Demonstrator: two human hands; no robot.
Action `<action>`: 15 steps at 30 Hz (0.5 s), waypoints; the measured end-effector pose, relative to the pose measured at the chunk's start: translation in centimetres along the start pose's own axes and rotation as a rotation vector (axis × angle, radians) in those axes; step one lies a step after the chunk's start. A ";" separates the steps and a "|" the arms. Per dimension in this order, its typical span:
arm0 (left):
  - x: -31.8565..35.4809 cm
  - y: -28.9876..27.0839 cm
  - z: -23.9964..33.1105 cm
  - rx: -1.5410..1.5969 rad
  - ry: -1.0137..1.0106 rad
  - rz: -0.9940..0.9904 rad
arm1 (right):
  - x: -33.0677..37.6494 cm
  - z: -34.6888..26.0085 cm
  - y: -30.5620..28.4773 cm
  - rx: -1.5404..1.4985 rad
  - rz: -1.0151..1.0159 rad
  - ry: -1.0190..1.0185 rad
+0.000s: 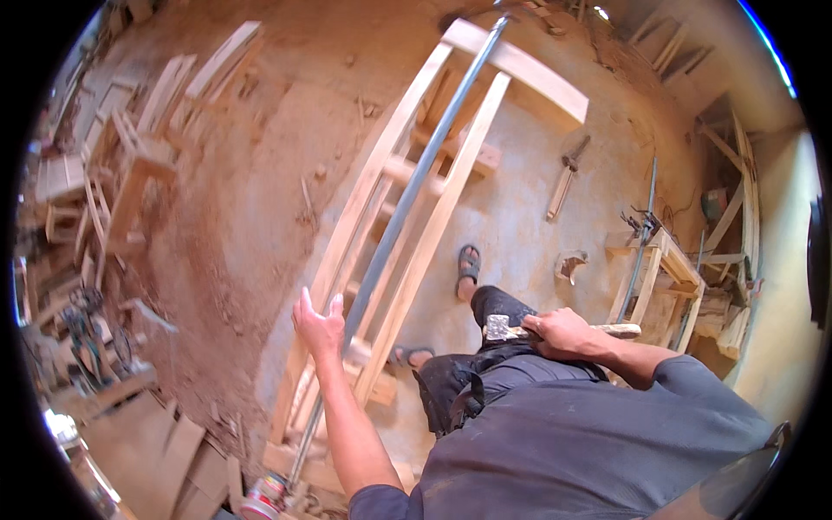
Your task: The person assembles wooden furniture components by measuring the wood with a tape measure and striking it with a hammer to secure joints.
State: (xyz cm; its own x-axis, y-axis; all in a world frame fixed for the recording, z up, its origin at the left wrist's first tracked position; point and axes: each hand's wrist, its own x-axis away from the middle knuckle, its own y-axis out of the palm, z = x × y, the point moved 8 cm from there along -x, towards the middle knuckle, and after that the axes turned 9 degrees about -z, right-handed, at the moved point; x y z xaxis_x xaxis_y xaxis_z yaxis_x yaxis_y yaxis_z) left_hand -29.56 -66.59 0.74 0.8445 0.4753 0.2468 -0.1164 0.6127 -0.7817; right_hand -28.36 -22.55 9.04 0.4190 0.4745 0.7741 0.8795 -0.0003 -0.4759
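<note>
A long wooden frame (407, 303) of pale rails and cross pieces lies in front of me, running from lower left to upper middle. Along its length stretches a grey metal bar clamp (407, 204). My left hand (319, 328) is at the frame's left rail, beside the bar, its fingers apart and holding nothing. Whether its palm presses on the wood I cannot tell. Near my waist, my right hand (562, 334) is wrapped round the handle of a hammer (499, 328). The worn head points left and the handle's end sticks out to the right.
Wooden pieces (130, 165) are heaped at the left. A tool with a wooden handle (563, 184) and a curved wood offcut (569, 265) lie on the floor to the right. Beyond them stands a wooden structure (663, 260) with clamps. A tin (263, 497) is at lower left.
</note>
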 end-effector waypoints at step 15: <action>-22.5 14.5 23.3 0.321 0.135 -0.289 | 6.1 24.5 -14.7 -0.918 0.555 0.351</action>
State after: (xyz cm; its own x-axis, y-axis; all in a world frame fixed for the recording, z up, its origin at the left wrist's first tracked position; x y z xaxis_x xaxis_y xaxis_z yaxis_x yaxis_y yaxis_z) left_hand -62.46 -53.70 -2.86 0.9244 0.1818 0.3354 -0.0036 0.8833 -0.4688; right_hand -44.26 1.91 10.53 0.7166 -0.0662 0.6944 0.3239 -0.8501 -0.4153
